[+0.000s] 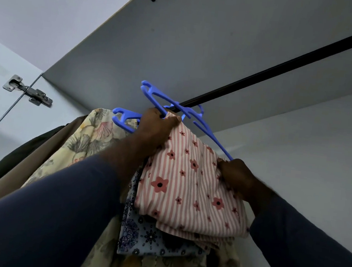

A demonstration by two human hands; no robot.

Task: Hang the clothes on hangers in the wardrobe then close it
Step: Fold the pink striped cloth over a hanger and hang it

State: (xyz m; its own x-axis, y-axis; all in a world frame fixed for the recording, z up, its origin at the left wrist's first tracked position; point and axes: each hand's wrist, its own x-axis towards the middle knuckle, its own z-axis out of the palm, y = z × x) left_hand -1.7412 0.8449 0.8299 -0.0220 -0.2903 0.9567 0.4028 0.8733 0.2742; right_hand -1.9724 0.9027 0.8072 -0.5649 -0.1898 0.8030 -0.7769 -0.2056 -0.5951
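Observation:
A pink striped cloth with red flowers [188, 186] hangs over a blue plastic hanger [168, 101] whose hook sits at the black wardrobe rail [278, 68]. My left hand [158, 126] grips the hanger's middle together with the top of the cloth. My right hand [238, 176] pinches the cloth at the hanger's right tip. A second blue hanger [123, 118] carries a yellow floral garment [85, 140] just to the left. A blue patterned cloth [147, 236] hangs below the striped one.
The wardrobe's grey top panel [181, 45] is close above the rail. An open door with a metal hinge [27, 90] stands at the left. Dark and tan garments [23, 159] hang at the far left. The grey right wall [314, 139] is near my right hand.

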